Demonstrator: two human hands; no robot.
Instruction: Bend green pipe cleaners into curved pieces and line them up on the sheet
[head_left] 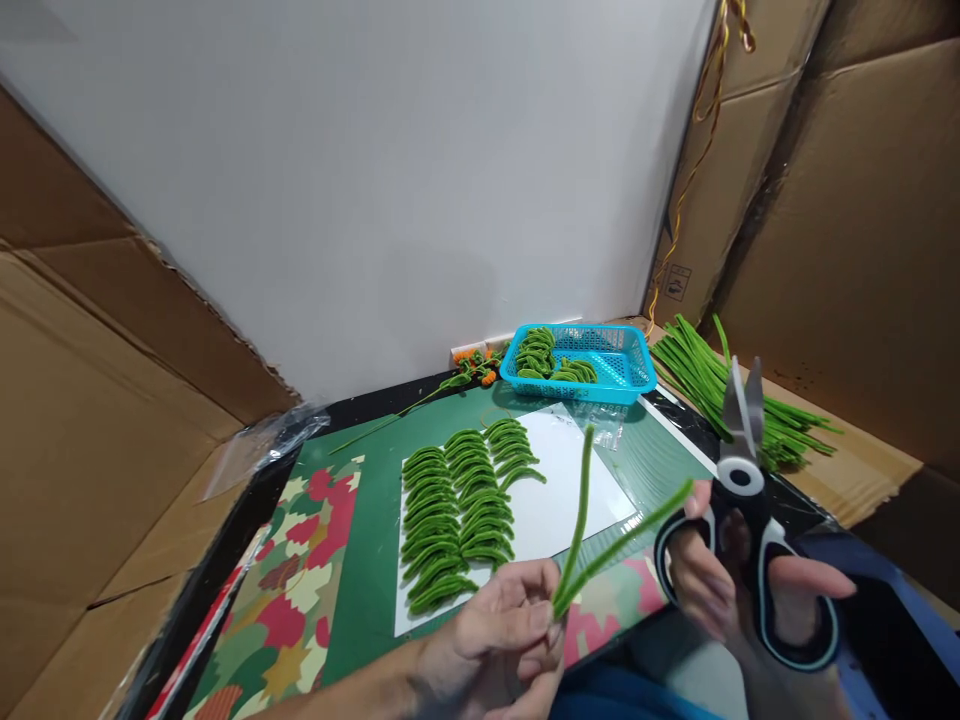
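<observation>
My left hand (510, 625) pinches the lower end of a green pipe cleaner (582, 512), whose two lengths spread upward in a V. Scissors with black and grey handles (741, 480) are in my right hand (701, 575), fingers through the loops. Their blades point up and stand slightly apart, away from the pipe cleaner. The tip of its right-hand length is by my right fingertip; I cannot tell if they touch. Beyond my left hand, curved green leaf-like pieces (426, 515) lie in columns on a white sheet (559, 495).
A blue plastic basket (615, 392) behind the sheet holds more curved green pieces. Long green pipe cleaners (694, 375) lie in a bundle at right. Orange-and-green stems (469, 372) rest at the back of the green mat (367, 560). Cardboard walls (847, 240) stand on both sides.
</observation>
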